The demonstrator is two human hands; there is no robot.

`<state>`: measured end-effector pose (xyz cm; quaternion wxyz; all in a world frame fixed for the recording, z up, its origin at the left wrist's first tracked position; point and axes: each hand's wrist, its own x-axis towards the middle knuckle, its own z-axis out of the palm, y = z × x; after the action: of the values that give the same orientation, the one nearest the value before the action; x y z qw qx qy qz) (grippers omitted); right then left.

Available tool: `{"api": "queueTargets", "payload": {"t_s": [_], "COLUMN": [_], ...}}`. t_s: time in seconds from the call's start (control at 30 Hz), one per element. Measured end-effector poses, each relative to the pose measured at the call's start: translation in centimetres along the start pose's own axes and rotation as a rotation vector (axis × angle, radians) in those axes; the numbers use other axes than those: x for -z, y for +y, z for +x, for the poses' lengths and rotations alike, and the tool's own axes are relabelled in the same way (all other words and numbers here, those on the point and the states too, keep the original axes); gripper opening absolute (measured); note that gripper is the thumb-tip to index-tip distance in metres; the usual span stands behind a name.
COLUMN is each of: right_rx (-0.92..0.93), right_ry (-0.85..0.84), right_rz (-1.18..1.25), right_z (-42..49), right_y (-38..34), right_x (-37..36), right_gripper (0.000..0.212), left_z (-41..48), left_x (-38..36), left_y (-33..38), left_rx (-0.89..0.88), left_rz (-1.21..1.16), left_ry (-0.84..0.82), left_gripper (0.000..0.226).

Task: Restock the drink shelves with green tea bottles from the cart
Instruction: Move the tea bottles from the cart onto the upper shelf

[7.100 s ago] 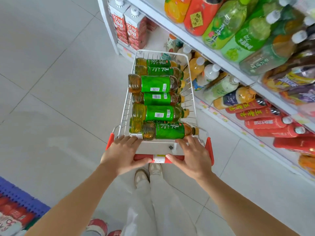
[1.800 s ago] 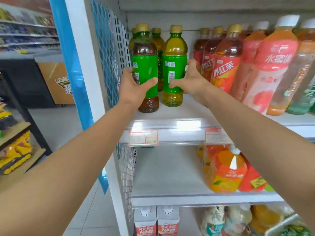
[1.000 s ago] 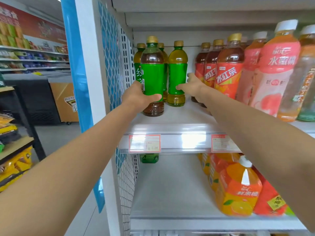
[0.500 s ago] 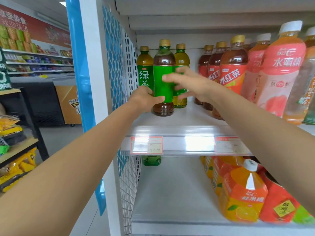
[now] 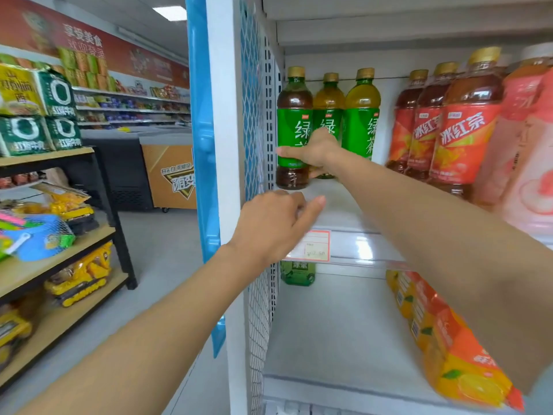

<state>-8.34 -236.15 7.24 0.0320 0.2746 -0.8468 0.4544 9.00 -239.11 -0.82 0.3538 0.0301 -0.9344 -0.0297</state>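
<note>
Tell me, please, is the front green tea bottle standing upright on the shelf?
Upright: the front green tea bottle stands with its cap on top and base on the shelf, the right hand wrapped around it.

Under the right hand's fingers (image 5: 287, 151), the green tea bottle (image 5: 292, 130) is clear glossy plastic with a shiny green film label. Below those fingers the shelf (image 5: 344, 205) looks like smooth white painted metal, its front strip reflecting light. Left of the fingers stands a perforated metal side panel (image 5: 263, 115); beside the left fingers is a paper price tag (image 5: 314, 247).
</note>
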Motion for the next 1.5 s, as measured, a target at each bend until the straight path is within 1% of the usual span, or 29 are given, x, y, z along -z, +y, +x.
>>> {"api": "queueTargets", "payload": {"t_s": [0.1, 0.17, 0.23, 0.33, 0.37, 0.4, 0.47, 0.53, 0.6, 0.67, 0.73, 0.83, 0.9, 0.97, 1.03, 1.1, 1.17, 1.23, 1.3, 1.33, 1.4, 1.43, 1.47, 1.5], "right_rx": [-0.034, -0.045, -0.061, -0.092, -0.081, -0.043, 0.092, 0.24, 0.37, 0.463, 0.478, 0.37, 0.218, 0.02, -0.205, -0.436, -0.663, -0.838, -0.966, -1.024, -1.141, -1.206, -1.28, -1.361], "right_ry": [0.024, 0.062, 0.087, 0.028, -0.001, -0.024, -0.03, 0.006, 0.051, 0.101, 0.181, 0.27, 0.266, 0.26, 0.286, 0.314, 0.275, 0.244, 0.261, 0.245, 0.175, 0.153, 0.157, 0.173], "right_rz": [-0.054, -0.114, -0.137, -0.088, -0.083, -0.09, -0.093, -0.032, 0.044, 0.094, 0.119, 0.075, -0.056, -0.179, -0.27, -0.383, -0.49, -0.497, -0.571, -0.623, -0.7, -0.71, -0.679, -0.589], "right_z": [-0.1, -0.1, -0.2, -0.8, -1.1, -1.7, -3.5, -6.3, -9.8, -13.8, -18.3, -25.4, -29.2, -32.7, -36.4, -40.1, -43.4, -46.0, -48.2, -49.1, -50.7, -51.4, -51.9, -52.3], "right_y": [-0.5, -0.6, -0.5, -0.5, -0.6, -0.7, -0.6, 0.0, 1.5, 3.9, 6.6, 10.3, 13.5, 17.2, 21.0, 24.4, 27.4, 30.2, 32.1, 32.5, 33.1, 33.5, 34.0, 34.3], "right_x": [-0.4, -0.6, -0.6, -0.2, 0.3, 1.1, 3.1, 5.4, 7.8, 10.6, 13.7, 18.2, 21.2, 23.9, 26.1, 27.2, 27.1, 26.0, 24.9, 24.6, 24.0, 23.9, 23.8, 23.5], "right_gripper": [0.093, 0.099, 0.102, 0.098, 0.094, 0.086, 0.066, 0.058, 0.05, 0.035, 0.023, 0.012, 0.006, 0.008, 0.012, 0.012, 0.012, 0.012, 0.023, 0.032, 0.046, 0.057, 0.076, 0.096], "left_z": [-0.1, -0.1, -0.1, 0.0, 0.0, 0.0, 0.0, 0.0, 0.1, 0.0, -0.4, -1.6, -2.7, -4.1, -5.6, -7.6, -10.0, -12.6, -14.5, -15.2, -15.9, -16.0, -16.1, -16.2], "left_x": [-0.3, -0.5, -0.7, -0.9, -0.8, -0.8, -0.5, 0.0, 0.3, 0.1, -0.8, -3.7, -6.1, -8.6, -11.2, -14.1, -16.6, -19.3, -21.2, -21.5, -21.6, -20.9, -20.2, -19.5], "left_y": [-0.1, -0.2, -0.2, -0.3, -0.3, -0.2, -0.1, 0.4, 2.2, 5.4, 9.3, 15.8, 20.5, 25.1, 29.5, 33.4, 36.4, 38.5, 39.5, 39.8, 40.6, 41.1, 41.5, 42.0], "left_rx": [0.009, 0.015, 0.011, 0.002, 0.009, 0.02, 0.035, -0.011, -0.122, -0.245, -0.33, -0.425, -0.468, -0.513, -0.561, -0.576, -0.525, -0.521, -0.51, -0.499, -0.495, -0.509, -0.526, -0.533], "left_rz": [0.007, 0.02, 0.029, 0.035, 0.046, 0.059, 0.112, 0.144, 0.051, -0.083, -0.219, -0.441, -0.621, -0.76, -0.852, -0.905, -0.882, -0.756, -0.692, -0.679, -0.628, -0.595, -0.562, -0.532], "left_ry": [0.032, 0.061, 0.071, 0.083, 0.075, 0.066, 0.085, 0.219, 0.39, 0.505, 0.561, 0.538, 0.436, 0.267, 0.042, -0.256, -0.558, -0.774, -0.894, -0.923, -0.933, -0.939, -0.951, -0.956], "left_gripper": [0.054, 0.059, 0.06, 0.058, 0.059, 0.06, 0.062, 0.059, 0.047, 0.032, 0.022, 0.018, 0.016, 0.016, 0.014, 0.011, 0.016, 0.034, 0.055, 0.063, 0.071, 0.072, 0.072, 0.071]}}
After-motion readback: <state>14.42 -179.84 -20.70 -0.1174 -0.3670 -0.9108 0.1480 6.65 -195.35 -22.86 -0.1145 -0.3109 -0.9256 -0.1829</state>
